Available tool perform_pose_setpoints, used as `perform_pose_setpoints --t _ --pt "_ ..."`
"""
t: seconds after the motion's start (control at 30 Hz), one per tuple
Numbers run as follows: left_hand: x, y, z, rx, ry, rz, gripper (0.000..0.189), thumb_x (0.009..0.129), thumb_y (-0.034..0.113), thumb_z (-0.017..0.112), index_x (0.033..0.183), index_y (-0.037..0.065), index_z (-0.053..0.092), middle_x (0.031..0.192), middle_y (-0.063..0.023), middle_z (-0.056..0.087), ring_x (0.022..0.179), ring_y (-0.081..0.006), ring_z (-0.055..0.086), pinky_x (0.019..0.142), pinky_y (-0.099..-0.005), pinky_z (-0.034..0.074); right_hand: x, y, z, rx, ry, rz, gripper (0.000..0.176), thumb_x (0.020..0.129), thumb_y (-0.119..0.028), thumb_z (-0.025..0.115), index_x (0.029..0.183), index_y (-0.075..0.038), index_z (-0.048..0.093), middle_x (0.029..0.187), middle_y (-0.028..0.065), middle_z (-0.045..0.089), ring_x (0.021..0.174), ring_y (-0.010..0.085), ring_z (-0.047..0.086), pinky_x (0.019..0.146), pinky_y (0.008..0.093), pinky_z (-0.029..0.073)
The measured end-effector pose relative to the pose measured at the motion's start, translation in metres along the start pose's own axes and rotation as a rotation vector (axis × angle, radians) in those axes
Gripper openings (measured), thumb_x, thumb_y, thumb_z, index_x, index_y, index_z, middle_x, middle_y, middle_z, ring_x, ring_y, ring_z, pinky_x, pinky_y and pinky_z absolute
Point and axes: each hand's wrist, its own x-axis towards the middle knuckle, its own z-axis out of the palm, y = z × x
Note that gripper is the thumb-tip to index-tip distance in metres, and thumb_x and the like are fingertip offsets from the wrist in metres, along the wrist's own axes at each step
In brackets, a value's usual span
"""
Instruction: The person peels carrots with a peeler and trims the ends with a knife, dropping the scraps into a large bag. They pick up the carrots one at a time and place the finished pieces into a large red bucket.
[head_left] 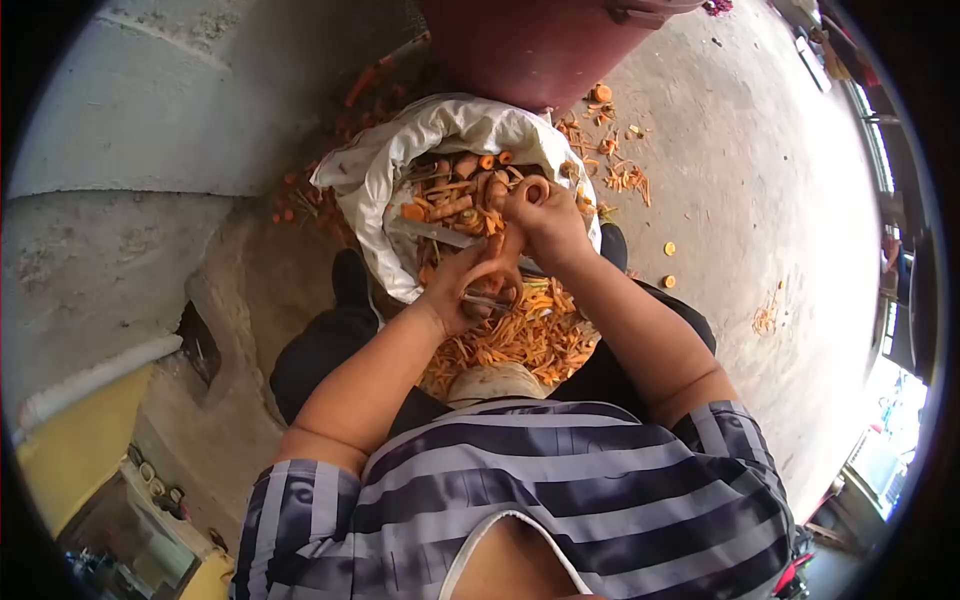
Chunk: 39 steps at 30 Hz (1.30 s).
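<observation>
My left hand (460,292) is closed around the lower end of an orange-brown carrot (511,243) over the sack's opening. Just above and to the right, my right hand (553,222) grips the upper part, its fingers curled. A long flat metal blade (430,232) sticks out leftward from between the hands; I cannot tell which hand has its handle. Beneath them, the white sack (375,180) stands with its rim rolled open, full of carrot pieces (450,206). A heap of orange peelings (535,335) lies nearer to me, between my legs.
A big dark-red plastic tub (530,50) stands right behind the sack. Peelings and carrot ends (625,178) are scattered over the concrete floor (720,200). A grey wall (130,120) rises on the left.
</observation>
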Motion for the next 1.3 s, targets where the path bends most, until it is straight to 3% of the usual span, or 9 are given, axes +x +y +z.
perform_pose_setpoints --t 0.17,0.3,0.47,0.7,0.8,0.9,1.03,1.2,1.3 --pt "-0.009 0.008 -0.007 -0.034 -0.278 -0.042 0.03 0.088 0.038 0.042 0.096 0.011 0.051 0.081 -0.0067 0.057 0.068 -0.0173 0.058 0.056 -0.032 0.05 0.03 -0.007 -0.019 0.329 0.133 -0.026 0.023 0.072 -0.019 0.065 0.082 -0.001 0.054 0.065 0.0056 0.052 0.05 0.0114 0.048 0.048 0.0254 0.041" --pt "-0.015 0.009 0.007 0.069 0.059 0.102 0.029 0.09 0.033 0.039 0.099 0.007 0.05 0.082 -0.0059 0.057 0.069 -0.0158 0.059 0.058 -0.0321 0.051 -0.021 -0.006 0.017 0.015 -0.073 -0.074 0.019 0.072 -0.014 0.067 0.08 -0.002 0.054 0.067 0.0012 0.052 0.052 0.0094 0.048 0.046 0.0227 0.039" --pt "-0.015 0.011 0.024 -0.026 0.122 0.167 0.028 0.091 0.029 0.038 0.102 0.006 0.051 0.081 -0.0061 0.057 0.067 -0.0173 0.059 0.059 -0.0319 0.052 -0.012 0.002 0.016 0.387 -0.152 0.105 0.017 0.073 -0.012 0.066 0.079 -0.001 0.055 0.069 0.0038 0.056 0.055 0.0104 0.052 0.048 0.0265 0.045" --pt "-0.003 0.004 0.005 0.094 0.006 0.09 0.028 0.089 0.034 0.043 0.092 0.008 0.051 0.072 -0.0051 0.053 0.059 -0.0177 0.055 0.05 -0.0296 0.047 0.027 -0.002 -0.017 0.239 0.16 0.07 0.017 0.076 -0.015 0.063 0.082 -0.004 0.051 0.064 0.0014 0.048 0.05 0.0117 0.049 0.042 0.0249 0.042" --pt "-0.004 0.004 0.001 -0.002 -0.055 0.052 0.029 0.087 0.037 0.046 0.089 0.008 0.05 0.07 -0.0046 0.051 0.057 -0.0169 0.053 0.048 -0.0287 0.045 0.007 -0.013 -0.012 0.301 0.042 0.069 0.018 0.076 -0.016 0.064 0.081 -0.005 0.051 0.064 0.0008 0.048 0.052 0.0104 0.047 0.044 0.0238 0.041" --pt "-0.016 0.003 0.047 0.065 0.28 0.179 0.03 0.088 0.036 0.045 0.09 0.007 0.051 0.068 -0.0047 0.05 0.055 -0.0155 0.05 0.047 -0.0276 0.044 -0.01 0.006 0.01 0.283 -0.178 0.008 0.02 0.075 -0.017 0.066 0.083 -0.005 0.052 0.066 0.0009 0.049 0.056 0.0101 0.048 0.049 0.0249 0.042" --pt "-0.003 0.001 0.008 0.065 -0.098 0.02 0.034 0.089 0.039 0.043 0.095 0.006 0.05 0.07 -0.0058 0.051 0.055 -0.015 0.05 0.048 -0.0271 0.043 0.024 -0.009 -0.019 0.054 0.201 0.068 0.023 0.076 -0.017 0.063 0.085 0.0 0.051 0.061 0.0031 0.05 0.05 0.0126 0.05 0.045 0.0259 0.042" --pt "-0.008 0.0 0.018 0.215 0.141 0.171 0.036 0.09 0.042 0.042 0.096 0.008 0.051 0.071 -0.0055 0.053 0.061 -0.0162 0.055 0.05 -0.028 0.047 0.011 -0.007 -0.01 0.199 0.106 0.029 0.022 0.076 -0.015 0.064 0.085 -0.001 0.05 0.067 0.0063 0.052 0.05 0.0127 0.05 0.039 0.0237 0.039" --pt "0.0 -0.001 0.003 0.123 0.016 0.065 0.035 0.089 0.042 0.044 0.098 0.008 0.052 0.073 -0.0052 0.055 0.063 -0.0169 0.057 0.051 -0.0298 0.049 0.018 0.004 -0.016 0.144 0.113 0.071 0.024 0.075 -0.017 0.065 0.087 -0.001 0.051 0.068 0.0052 0.052 0.05 0.0112 0.049 0.039 0.0235 0.037"
